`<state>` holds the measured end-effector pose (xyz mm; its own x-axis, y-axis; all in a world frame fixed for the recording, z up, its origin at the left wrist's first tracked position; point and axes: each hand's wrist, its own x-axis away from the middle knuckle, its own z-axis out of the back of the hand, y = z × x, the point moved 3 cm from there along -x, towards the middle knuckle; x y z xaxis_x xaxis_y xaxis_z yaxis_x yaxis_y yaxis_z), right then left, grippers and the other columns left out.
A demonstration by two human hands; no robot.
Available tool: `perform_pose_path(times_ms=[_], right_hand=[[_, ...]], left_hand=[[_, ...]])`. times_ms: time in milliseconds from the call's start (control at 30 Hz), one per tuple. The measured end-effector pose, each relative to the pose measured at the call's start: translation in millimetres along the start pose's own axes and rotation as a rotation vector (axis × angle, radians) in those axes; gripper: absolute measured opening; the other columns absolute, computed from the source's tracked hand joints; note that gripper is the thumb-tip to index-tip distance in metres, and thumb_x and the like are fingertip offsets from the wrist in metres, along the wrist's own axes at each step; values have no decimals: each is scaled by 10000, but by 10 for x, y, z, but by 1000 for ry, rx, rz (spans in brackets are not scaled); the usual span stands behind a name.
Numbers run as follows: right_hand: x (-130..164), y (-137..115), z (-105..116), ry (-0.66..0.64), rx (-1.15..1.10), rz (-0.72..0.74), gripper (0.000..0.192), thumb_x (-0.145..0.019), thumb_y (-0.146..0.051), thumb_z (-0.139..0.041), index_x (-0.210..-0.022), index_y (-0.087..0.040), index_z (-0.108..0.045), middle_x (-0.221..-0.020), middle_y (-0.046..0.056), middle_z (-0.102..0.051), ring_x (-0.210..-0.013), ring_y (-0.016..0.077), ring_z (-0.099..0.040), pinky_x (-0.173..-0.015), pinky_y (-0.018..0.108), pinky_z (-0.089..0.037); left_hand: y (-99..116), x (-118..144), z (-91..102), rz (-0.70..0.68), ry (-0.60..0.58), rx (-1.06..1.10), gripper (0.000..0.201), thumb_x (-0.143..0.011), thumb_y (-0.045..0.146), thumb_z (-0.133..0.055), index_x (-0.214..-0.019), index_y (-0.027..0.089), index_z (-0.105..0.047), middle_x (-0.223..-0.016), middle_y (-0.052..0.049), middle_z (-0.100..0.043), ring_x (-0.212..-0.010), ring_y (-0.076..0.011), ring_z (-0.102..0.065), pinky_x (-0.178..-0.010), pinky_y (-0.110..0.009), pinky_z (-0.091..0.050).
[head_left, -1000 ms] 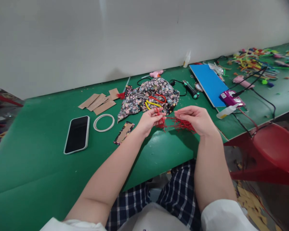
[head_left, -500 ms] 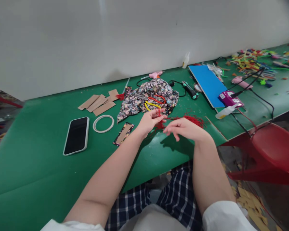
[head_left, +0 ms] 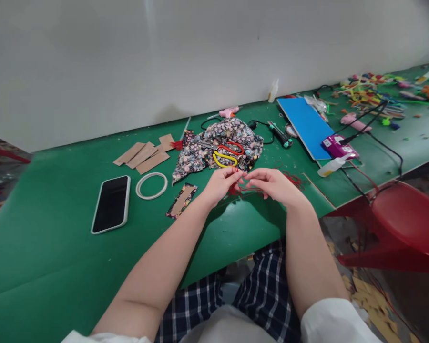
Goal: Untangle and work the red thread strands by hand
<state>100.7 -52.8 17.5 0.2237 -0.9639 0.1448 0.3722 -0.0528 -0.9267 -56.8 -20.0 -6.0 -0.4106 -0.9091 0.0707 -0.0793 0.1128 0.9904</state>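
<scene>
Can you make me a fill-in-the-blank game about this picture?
1. The thread at the left hand is coloured ____.
2. The scissors have one red handle and one ____ handle.
3. In the picture, the phone lies to the ____ of the white ring.
4. The tabletop is coloured ____.

Missing words: red; yellow; left; green.

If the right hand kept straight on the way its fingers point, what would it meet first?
The right hand would probably meet the left hand at its fingertips, where red thread hangs; whether they already touch is unclear.
</scene>
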Motion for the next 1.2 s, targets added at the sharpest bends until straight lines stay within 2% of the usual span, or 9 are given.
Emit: perform_pose_path(times_ms=[67, 133, 233, 300, 433, 600, 900, 1200], right_hand=[[-18, 15, -5, 3, 9, 10, 270, -737, -362, -626, -967, -225, -660, -838, 3, -679, -518, 60, -505, -402, 170, -392], [-34, 44, -13, 14, -18, -43, 280, -758, -407, -602, -948, -212, -672, -815, 15, -671, -544, 68, -512, -431, 176, -408], [-67, 88, -47, 25, -181, -127, 402, -784, -537, -526, -801, -172, -694, -762, 48, -675, -635, 105, -579, -492, 194, -439], [-94, 95, -83, 16, -331, -124, 438, -764, -579, -532, -782, -174, -699, -763, 52, -687, -680, 122, -609, -549, 213, -460], [-128, 69, -109, 66, -595, -74, 333, -685, -486, -677, -860, -204, -708, -771, 20, -694, -657, 96, -598, -588, 211, -457], [-137, 36, -66, 178, -804, -7, 232, -623, -359, -754, -797, -215, -698, -741, -18, -670, -649, 75, -584, -606, 208, -467], [-129, 55, -17, 257, -806, 3, 223, -618, -348, -749, -787, -229, -665, -706, -40, -653, -634, 65, -581, -621, 205, -474], [-134, 57, 2, 320, -801, -9, 255, -584, -370, -767, -751, -217, -650, -683, -47, -629, -590, 48, -547, -557, 180, -445]], left_hand=[[1, 2, 7, -20, -17, -33, 268, -765, 374, -628, -838, 116, -628, -676, 10, -592, -505, -46, -501, -510, -173, -407], [15, 15, -1, -35, -45, -63, 288, -761, 400, -622, -826, 120, -615, -680, 11, -591, -525, -56, -511, -534, -187, -421], [52, 51, -47, -47, -120, -105, 295, -758, 419, -611, -782, 125, -598, -668, 11, -588, -554, -71, -516, -563, -206, -433], [77, 78, -86, -48, -172, -138, 283, -761, 408, -607, -757, 125, -598, -651, 11, -583, -565, -77, -515, -571, -208, -431], [94, 110, -132, -32, -246, -208, 249, -769, 361, -610, -708, 120, -604, -617, 11, -578, -570, -80, -517, -577, -202, -422], [69, 112, -141, 7, -294, -245, 253, -777, 370, -600, -705, 127, -607, -631, 7, -587, -581, -85, -528, -574, -201, -424], [43, 106, -136, 47, -304, -239, 285, -764, 417, -598, -740, 133, -606, -632, 3, -584, -566, -86, -529, -533, -193, -417], [25, 91, -121, 49, -312, -294, 320, -773, 444, -582, -731, 128, -603, -623, 1, -583, -556, -94, -541, -555, -214, -449]])
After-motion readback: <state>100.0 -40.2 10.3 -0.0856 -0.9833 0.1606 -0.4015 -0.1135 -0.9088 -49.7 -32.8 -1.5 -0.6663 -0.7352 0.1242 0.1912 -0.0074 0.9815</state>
